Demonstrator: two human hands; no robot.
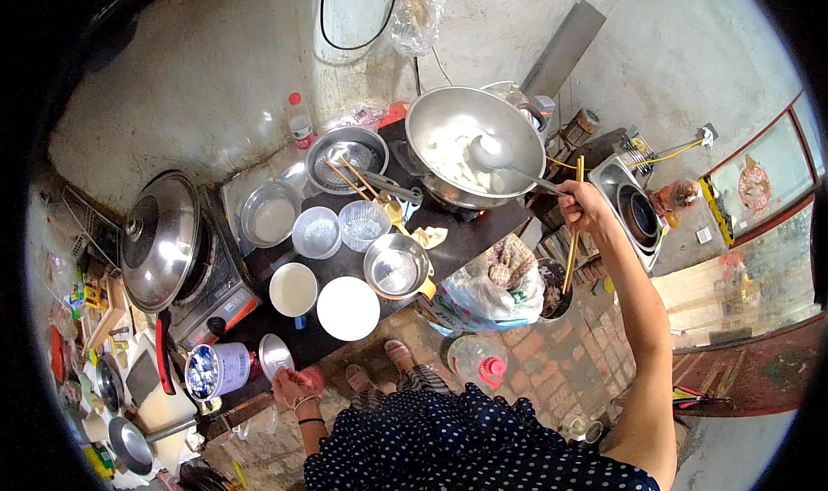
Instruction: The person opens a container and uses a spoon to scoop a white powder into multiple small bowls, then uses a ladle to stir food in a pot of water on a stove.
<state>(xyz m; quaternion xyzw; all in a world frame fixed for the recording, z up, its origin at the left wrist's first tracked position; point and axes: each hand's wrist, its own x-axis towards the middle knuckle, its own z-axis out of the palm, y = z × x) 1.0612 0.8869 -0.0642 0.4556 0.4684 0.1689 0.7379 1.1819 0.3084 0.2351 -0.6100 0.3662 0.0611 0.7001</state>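
Observation:
A metal wok (511,112) with pale pieces of food (455,161) in it stands at the back right of the dark table. My right hand (583,205) grips the handle of a metal ladle (495,152) together with a pair of wooden chopsticks (572,258). The ladle's bowl is inside the wok; the chopsticks point down outside it. At the table's front left, my left hand (296,387) is at a small shiny metal lid or dish (276,356); its fingers are partly hidden, so I cannot tell whether it holds it.
A white bowl (348,308), a mug (294,289), a small metal pot (396,266), glass bowls (316,232) and a metal basin (346,161) crowd the table (475,238). Left are a tub (218,370) and a lidded pan (162,240). A water jug (477,360) stands on the floor.

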